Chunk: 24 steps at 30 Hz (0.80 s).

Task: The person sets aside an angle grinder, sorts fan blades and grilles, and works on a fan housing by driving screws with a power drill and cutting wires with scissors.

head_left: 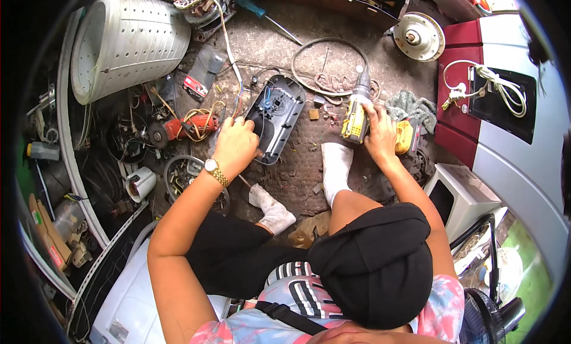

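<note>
My left hand (237,143), below a gold wristwatch (216,172), is closed at the left edge of a black plastic housing (288,115). The housing stands tilted over the floor, with its ribbed inside and some blue wires showing. Some of my left fingertips are hard to make out against it. To the right, my right hand (380,133) grips a yellow cordless drill (355,119). The drill's chuck points away from me, and its yellow-and-black battery end (407,135) lies right of my wrist. A small tan block (314,114) lies between the housing and the drill.
A white perforated drum (140,43) lies far left, near a red angle grinder (190,127) and tangled wires. A blue-handled screwdriver (267,18), a looped cable (330,40) and a round white hub (419,37) lie beyond. A dark red-and-white appliance (505,40) stands right.
</note>
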Each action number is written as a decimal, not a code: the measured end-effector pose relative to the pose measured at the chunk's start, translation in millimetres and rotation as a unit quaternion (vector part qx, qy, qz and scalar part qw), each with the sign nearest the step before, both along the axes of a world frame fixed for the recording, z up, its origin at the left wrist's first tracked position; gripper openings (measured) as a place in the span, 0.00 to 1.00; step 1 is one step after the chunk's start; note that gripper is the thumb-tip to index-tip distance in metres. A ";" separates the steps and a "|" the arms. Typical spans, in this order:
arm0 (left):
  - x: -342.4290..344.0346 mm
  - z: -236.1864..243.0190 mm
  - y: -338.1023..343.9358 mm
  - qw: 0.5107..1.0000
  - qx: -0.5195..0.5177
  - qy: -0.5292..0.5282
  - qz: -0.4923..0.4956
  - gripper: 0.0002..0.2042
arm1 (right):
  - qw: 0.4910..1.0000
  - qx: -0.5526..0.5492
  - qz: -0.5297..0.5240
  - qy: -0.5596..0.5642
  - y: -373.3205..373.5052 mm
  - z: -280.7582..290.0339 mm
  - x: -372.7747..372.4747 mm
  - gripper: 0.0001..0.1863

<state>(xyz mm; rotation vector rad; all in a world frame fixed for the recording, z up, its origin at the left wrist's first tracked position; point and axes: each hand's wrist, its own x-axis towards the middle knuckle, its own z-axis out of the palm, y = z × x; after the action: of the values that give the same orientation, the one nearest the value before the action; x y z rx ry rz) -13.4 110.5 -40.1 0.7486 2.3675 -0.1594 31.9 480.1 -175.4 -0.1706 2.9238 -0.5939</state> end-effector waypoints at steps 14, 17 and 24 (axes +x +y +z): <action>-8.5 -3.0 -10.0 0.889 0.337 -0.042 0.308 0.12 | 0.998 0.011 0.031 -0.052 8.3 -17.0 19.1 0.48; -29.6 -51.5 -57.7 0.594 0.449 -0.207 0.634 0.06 | 0.998 0.014 0.029 -0.058 21.6 -16.4 19.9 0.49; -62.3 -109.9 -213.9 0.519 0.325 0.161 0.774 0.23 | 0.997 0.022 0.038 -0.070 34.2 -19.3 20.3 0.48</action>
<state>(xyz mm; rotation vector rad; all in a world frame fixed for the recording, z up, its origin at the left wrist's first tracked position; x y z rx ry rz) -75.6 -103.4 -150.0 -1.4527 2.4230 1.4820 52.2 514.3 -194.6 -0.2234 2.7795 -0.5089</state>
